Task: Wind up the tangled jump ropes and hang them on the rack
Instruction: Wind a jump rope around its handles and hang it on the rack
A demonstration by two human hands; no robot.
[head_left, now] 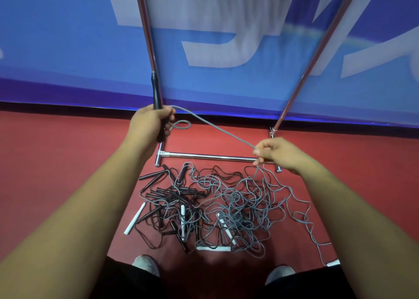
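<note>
Grey rope (217, 128) drawn in a straight slant between the two hands, raised clear of the floor and crossing in front of the rack's low crossbar. Upper end clamped in the left hand (148, 122) together with a black handle (156, 92) that pokes up out of the fist, a small grey loop (181, 125) curling out just beside the knuckles. Lower end pinched between thumb and fingers of the right hand (275, 153), then dropping from under that pinch into the pile (204, 203) below. Hard to tell where rope meets handle: buried inside the fist, like the handle's lower part. Impossible to follow the held strand once inside the pile, a mesh of grey and thin black cords with black handles massed to the left and a few white handles (135, 218) scattered through. One more white end (333, 263) at lower right, half covered by the right forearm. Rack (208, 157) in chrome, standing just beyond the pile: two poles rising and cut off by the top edge, left pole lined up directly behind the black handle, right foot partly hidden by the right hand. Red floor (68, 151) under everything. Blue banner (68, 37) behind the rack, its large pale lettering smeared and unreadable. Toes of two light shoes (146, 264) at the bottom edge, near the pile, the rest lost behind dark clothing.
</note>
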